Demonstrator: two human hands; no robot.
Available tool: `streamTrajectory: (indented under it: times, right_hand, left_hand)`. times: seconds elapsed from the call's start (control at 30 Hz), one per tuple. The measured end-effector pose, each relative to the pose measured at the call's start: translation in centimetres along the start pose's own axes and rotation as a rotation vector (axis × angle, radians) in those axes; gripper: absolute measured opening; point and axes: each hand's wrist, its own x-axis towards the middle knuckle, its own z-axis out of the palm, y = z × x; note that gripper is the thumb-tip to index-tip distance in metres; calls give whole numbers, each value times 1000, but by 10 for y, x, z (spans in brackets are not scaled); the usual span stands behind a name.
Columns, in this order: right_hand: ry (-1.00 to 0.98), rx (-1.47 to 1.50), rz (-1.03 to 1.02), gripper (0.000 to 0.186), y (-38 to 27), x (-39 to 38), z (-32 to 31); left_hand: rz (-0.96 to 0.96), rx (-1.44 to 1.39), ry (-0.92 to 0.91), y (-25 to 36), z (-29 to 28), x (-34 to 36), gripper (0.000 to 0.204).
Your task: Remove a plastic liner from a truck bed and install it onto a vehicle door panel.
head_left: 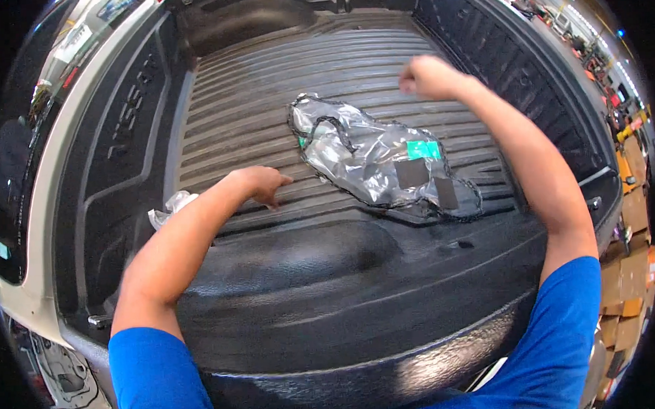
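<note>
A transparent plastic sheet (365, 156) edged with a wavy black bead lies on the ribbed black liner (251, 84) of a pickup bed. It carries a green patch (423, 150) and two dark grey squares (413, 174). Left of the sheet, my left hand (264, 185) hovers low over the ribs, fingers apart, with nothing seen in it. Beyond the sheet's right end, my right hand (430, 78) is raised with curled fingers. Its fingertips are slightly blurred, and whatever they may hold cannot be made out. Crumpled clear plastic (175, 207) lies behind my left forearm.
The bed's moulded side walls rise at left (123, 132) and right (525, 75). A raised black wheel-arch hump (293, 252) lies between me and the sheet. Cardboard boxes (626, 280) stand outside at the right.
</note>
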Motion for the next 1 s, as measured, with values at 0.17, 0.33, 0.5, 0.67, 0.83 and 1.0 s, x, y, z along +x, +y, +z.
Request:
streamTrajectory:
  times: [0.17, 0.33, 0.5, 0.67, 0.83, 1.0]
  right_hand:
    - [-685, 222, 207, 40, -49, 22, 105]
    - [-399, 229, 414, 63, -81, 67, 203]
    - [-527, 154, 278, 84, -213, 65, 223]
    - [-103, -81, 220, 101, -186, 4, 291]
    - [-194, 298, 166, 64, -124, 19, 306]
    - [-280, 696, 158, 38, -3, 73, 243]
  left_hand:
    - [105, 133, 409, 45, -91, -114, 58]
    - [209, -189, 715, 87, -99, -240, 59]
    - [-63, 27, 709, 48, -55, -274, 63]
    - [-264, 50, 609, 18, -56, -264, 68]
    - [-256, -59, 490, 15, -46, -257, 69]
    - [-355, -85, 479, 3, -33, -262, 69]
